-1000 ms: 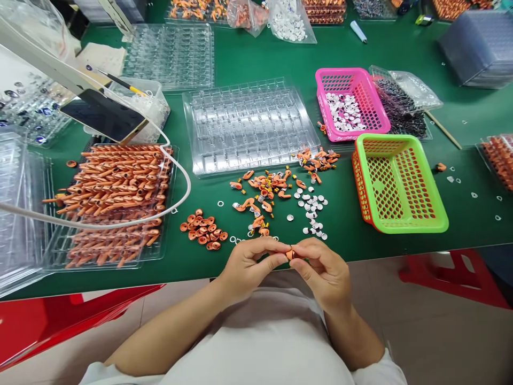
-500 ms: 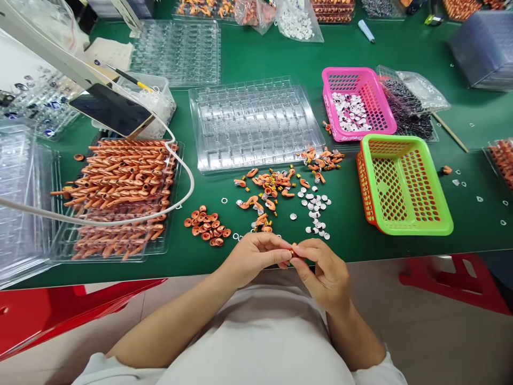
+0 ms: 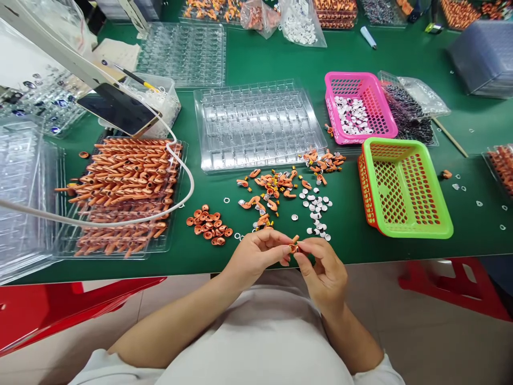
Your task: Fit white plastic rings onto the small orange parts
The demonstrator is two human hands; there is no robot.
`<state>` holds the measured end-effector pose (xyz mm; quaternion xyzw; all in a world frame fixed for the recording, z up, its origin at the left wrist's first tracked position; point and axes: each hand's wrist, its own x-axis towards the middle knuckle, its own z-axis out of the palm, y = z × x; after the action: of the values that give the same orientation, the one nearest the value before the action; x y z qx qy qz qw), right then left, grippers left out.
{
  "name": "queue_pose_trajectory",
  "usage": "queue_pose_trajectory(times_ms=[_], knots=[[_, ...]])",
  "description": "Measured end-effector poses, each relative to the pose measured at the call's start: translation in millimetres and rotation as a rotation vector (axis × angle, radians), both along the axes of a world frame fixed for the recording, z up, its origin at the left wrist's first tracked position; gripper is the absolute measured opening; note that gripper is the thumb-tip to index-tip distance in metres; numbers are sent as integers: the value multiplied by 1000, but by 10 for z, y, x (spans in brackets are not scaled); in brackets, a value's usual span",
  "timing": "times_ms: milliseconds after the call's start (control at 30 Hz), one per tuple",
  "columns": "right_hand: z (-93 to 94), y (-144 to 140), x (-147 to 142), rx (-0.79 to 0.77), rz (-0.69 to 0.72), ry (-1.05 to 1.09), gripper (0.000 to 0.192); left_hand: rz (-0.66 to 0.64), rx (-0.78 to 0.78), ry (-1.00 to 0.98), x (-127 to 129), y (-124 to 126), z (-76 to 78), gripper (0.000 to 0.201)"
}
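Note:
My left hand (image 3: pixel 258 256) and my right hand (image 3: pixel 323 270) meet at the near edge of the green table, fingertips pinched together on one small orange plastic piece (image 3: pixel 294 247). Just beyond them lie a heap of orange caps (image 3: pixel 208 227), a scatter of orange curved parts with yellow bits (image 3: pixel 272 187), and several small white discs (image 3: pixel 315 211). A clear blister tray (image 3: pixel 258 125) with empty pockets sits farther back in the middle.
A tray of long orange parts (image 3: pixel 124 192) lies left, crossed by a white cable (image 3: pixel 182 198). A phone (image 3: pixel 116 109) rests on a stand at the back left. A green basket (image 3: pixel 403 187) and a pink basket (image 3: pixel 356 104) with white discs stand right. Red stools flank my lap.
My hands stay together on the small orange piece, fingers shifting slightly; the piece now shows more between the fingertips. The view has tilted a little, so the table appears shifted.

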<state>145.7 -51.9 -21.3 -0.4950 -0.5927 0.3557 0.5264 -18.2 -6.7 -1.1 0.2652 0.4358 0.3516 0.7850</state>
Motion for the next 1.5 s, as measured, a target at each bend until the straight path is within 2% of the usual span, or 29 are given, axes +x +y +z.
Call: queue_pose_trajectory(times_ms=[200, 533, 833, 1033, 1233, 1500], knots=[[-13, 9, -31, 57, -43, -61, 39, 38, 30, 76, 48, -8, 86, 11], [-8, 28, -55, 32, 1, -74, 34, 55, 84, 167, 63, -43, 72, 9], [153, 135, -21, 55, 10, -215, 25, -22, 498, 547, 54, -73, 105, 16], [176, 183, -41, 32, -22, -254, 18, -13, 615, 637, 46, -60, 136, 12], [191, 199, -34, 0, -17, -212, 18, -5, 703, 640, 31, -63, 135, 14], [175, 175, -115, -71, -26, -111, 14, 118, 741, 625, 96, -96, 76, 12]])
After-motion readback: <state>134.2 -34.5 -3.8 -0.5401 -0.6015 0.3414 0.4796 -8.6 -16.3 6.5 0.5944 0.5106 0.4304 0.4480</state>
